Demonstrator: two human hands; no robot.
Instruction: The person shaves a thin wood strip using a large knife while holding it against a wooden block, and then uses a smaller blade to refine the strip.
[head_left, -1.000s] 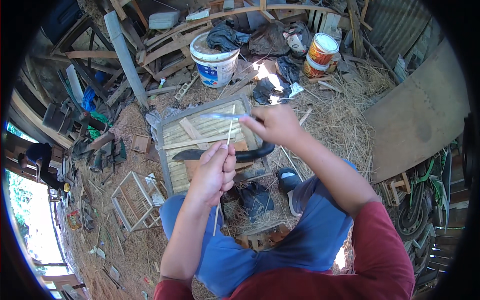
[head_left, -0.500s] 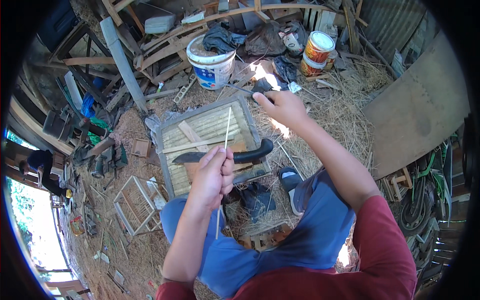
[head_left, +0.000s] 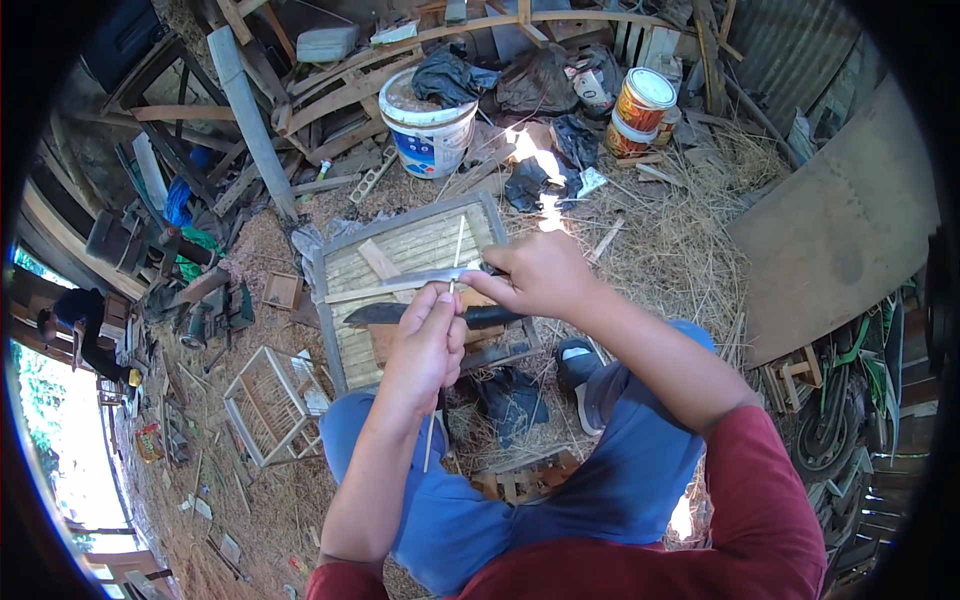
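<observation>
Straw and scrap timber litter the ground around a slatted wooden frame. Above it, the left hand pinches a thin bamboo stick upright, while the right hand grips a knife whose blade meets the stick.

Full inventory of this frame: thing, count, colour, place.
Thin stick: 1, pale, pinched in the left hand, rising past the right hand.
Knife: 1, grey blade, in the right hand, across the stick.
Big knife: 1, dark, lying on the slatted frame.
Slatted frame: 1, pale wood, on the ground ahead of the knees.
Bucket: 1, white and blue, beyond the frame.
Tin cans: 2 or more, orange and white, top right.
Small cage: 1, pale wood, left of the knees.
Board: 1, brown, right.
Straw: scattered, yellow, on the ground.
Left hand: 1, centre.
Right hand: 1, just above it.
</observation>
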